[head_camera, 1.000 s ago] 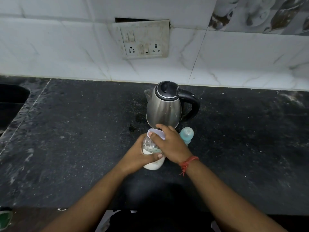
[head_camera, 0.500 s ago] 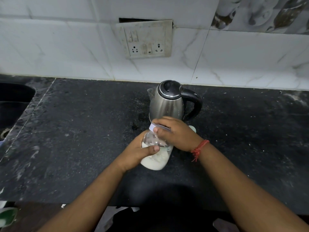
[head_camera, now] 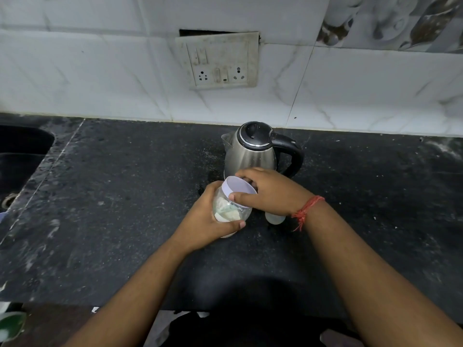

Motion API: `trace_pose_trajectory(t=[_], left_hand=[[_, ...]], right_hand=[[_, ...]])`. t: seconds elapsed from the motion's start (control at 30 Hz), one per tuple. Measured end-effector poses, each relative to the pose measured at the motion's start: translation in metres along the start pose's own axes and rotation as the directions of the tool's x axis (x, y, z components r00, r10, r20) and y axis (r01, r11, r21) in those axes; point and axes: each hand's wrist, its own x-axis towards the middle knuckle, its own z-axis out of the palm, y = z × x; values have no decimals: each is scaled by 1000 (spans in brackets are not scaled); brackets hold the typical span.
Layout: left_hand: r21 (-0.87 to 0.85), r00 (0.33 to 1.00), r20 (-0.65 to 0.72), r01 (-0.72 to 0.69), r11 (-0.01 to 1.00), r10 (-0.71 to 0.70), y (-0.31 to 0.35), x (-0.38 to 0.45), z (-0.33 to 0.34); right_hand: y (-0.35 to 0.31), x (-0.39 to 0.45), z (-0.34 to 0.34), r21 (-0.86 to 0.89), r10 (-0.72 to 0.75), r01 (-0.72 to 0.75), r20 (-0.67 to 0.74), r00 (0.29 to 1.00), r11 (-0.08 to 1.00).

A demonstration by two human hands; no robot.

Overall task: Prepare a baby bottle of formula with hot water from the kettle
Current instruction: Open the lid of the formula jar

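A clear plastic jar [head_camera: 229,210] of white formula powder is tilted in front of me. My left hand [head_camera: 205,221] grips its body from the left. My right hand [head_camera: 268,191] curls its fingers and thumb round the jar's pale lavender lid [head_camera: 239,190]. The steel kettle [head_camera: 250,152] with black lid and handle stands upright just behind the hands. Only the base of the baby bottle [head_camera: 275,218] shows under my right wrist; the rest is hidden.
The black stone counter [head_camera: 112,209] stretches to both sides. A dark sink [head_camera: 20,151] lies at the far left. A switch and socket plate [head_camera: 220,62] is on the white tiled wall behind the kettle.
The jar has been lifted and tilted so its lid faces me more. My right hand has shifted over the lid and now covers the baby bottle's teal top.
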Motion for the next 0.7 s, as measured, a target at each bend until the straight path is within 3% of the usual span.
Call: trace_pose_trajectory(t=[0.2, 0.27, 0.4, 0.7], left_hand=[[-4, 1000, 14, 11, 1000, -11, 0, -3, -2], [0, 1000, 5, -2, 1000, 2, 0, -3, -2], [16, 1000, 1, -8, 1000, 8, 1, -2, -2], [65, 1000, 11, -16, 998, 16, 0, -3, -3]], right_hand=[[7, -3, -1, 232, -43, 14, 121, 992, 973], [7, -1, 2, 219, -2, -11, 58, 998, 976], [1, 2, 5, 20, 32, -32, 12, 999, 999], [5, -3, -2, 217, -80, 52, 126, 989, 975]])
